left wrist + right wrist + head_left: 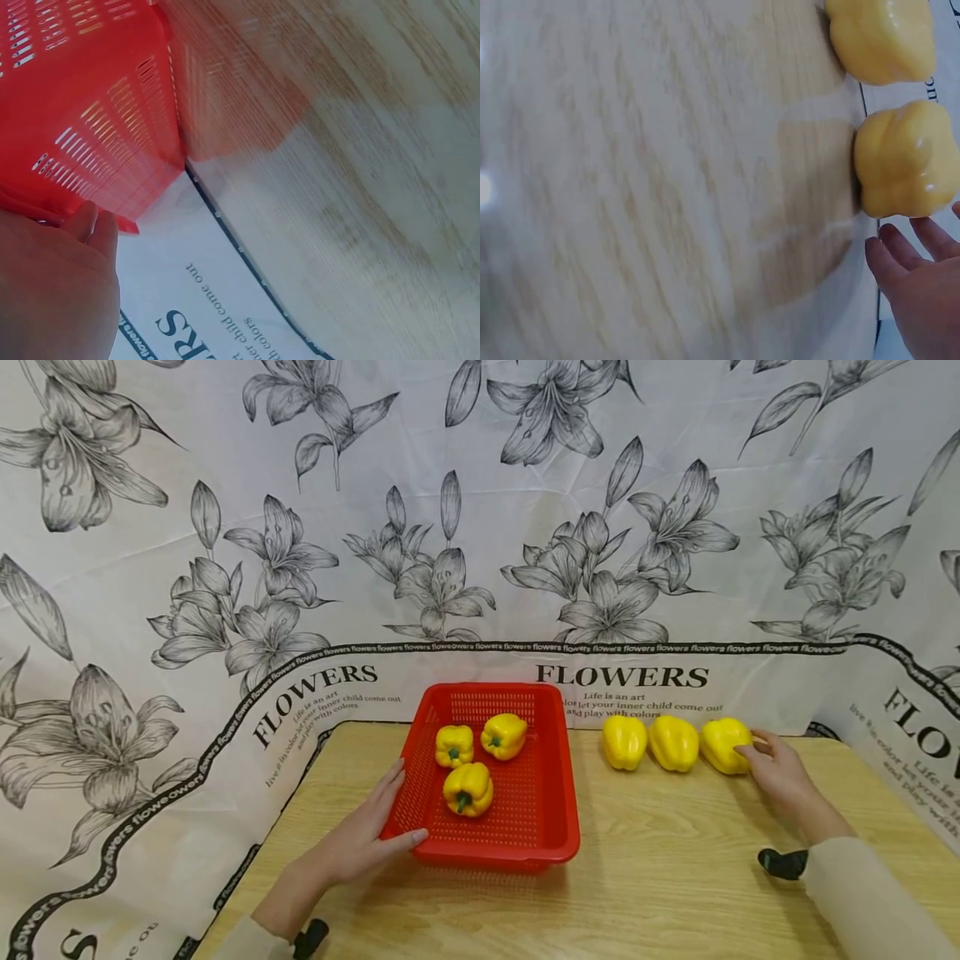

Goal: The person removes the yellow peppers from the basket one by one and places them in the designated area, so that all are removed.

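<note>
A red plastic basket (536,777) with slotted walls stands on the table, holding a yellow bell pepper (504,737) and two others. My left hand (360,839) rests against its left side, fingers fairly straight along the rim and thumb out over the near left corner. From the left wrist, the fingertips (101,229) meet the rim from outside. Three more yellow bell peppers lie in a row at the right. Beside the rightmost pepper (724,746) is my right hand (780,772), with extended fingertips at its right side. In the right wrist view that pepper (907,159) sits just above the fingers.
The wooden table (660,868) extends in front of the peppers and basket. A white cloth (465,664) with flower drawings and lettering hangs directly behind and along both sides. The other two loose peppers, a left one (625,743) and a middle one (673,744), sit close together.
</note>
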A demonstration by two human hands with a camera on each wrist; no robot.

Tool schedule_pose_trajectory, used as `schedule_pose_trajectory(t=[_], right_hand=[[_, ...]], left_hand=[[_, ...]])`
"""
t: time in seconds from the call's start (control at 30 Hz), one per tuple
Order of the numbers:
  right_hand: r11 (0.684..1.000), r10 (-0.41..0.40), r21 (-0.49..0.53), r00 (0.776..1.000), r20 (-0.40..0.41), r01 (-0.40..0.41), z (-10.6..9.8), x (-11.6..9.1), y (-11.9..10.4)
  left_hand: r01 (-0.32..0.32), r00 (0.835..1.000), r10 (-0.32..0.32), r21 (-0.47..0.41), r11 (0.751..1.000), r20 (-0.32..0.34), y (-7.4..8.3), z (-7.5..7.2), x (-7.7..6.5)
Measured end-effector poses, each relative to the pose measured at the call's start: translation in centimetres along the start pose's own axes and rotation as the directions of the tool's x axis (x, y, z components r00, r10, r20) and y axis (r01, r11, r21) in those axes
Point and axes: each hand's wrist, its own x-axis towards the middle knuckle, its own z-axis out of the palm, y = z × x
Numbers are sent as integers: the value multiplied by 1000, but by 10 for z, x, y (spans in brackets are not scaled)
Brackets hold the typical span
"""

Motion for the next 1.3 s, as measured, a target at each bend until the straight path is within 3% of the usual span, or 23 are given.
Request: schedule_pose_trajectory(t=[0.2, 0.6, 0.87, 1.1, 1.3], right_hand=[[985, -71, -155, 997, 41, 77, -10, -7, -16], [958, -134, -238, 985, 112, 157, -17, -25, -41], [935, -195, -269, 969, 150, 230, -6, -41, -67], [900, -308, -263, 935, 177, 346, 11, -51, -87], [888, -354, -231, 912, 210, 398, 25, -57, -101]], left_hand=[[10, 1000, -10, 5, 1000, 5, 1, -2, 2], [17, 1000, -18, 22, 1000, 6, 0, -1, 0], [17, 1000, -17, 15, 1000, 5, 1, 0, 0], [15, 1000, -15, 3, 1000, 7, 1, 0, 0], [6, 1000, -6, 18, 1000, 3, 0, 0, 1]])
